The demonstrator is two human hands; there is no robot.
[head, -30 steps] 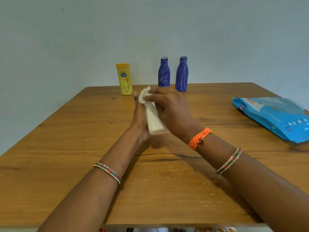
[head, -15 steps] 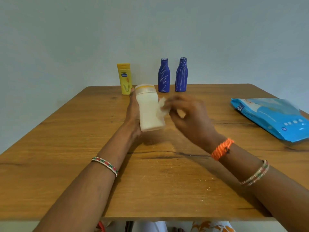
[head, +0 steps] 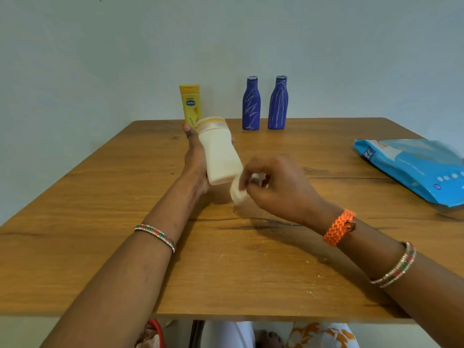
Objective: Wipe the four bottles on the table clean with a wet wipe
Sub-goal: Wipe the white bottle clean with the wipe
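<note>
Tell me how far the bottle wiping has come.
Nothing looks finished. The left hand holds the white plastic bottle, while the right hand pinches the white wet wipe by its base. The yellow lotion bottle and two blue bottles stand untouched.

You hold a cream-white bottle (head: 219,154) with a pale yellow band near its cap. Behind it stand a yellow bottle (head: 190,102) with a blue logo and two dark blue bottles (head: 251,104) (head: 278,102) — both streaked white. The wipe (head: 238,193) is white, the wipe pack (head: 411,168) bright blue, the desk (head: 100,234) warm brown wood-grain — your wristband (head: 339,227) orange.
</note>
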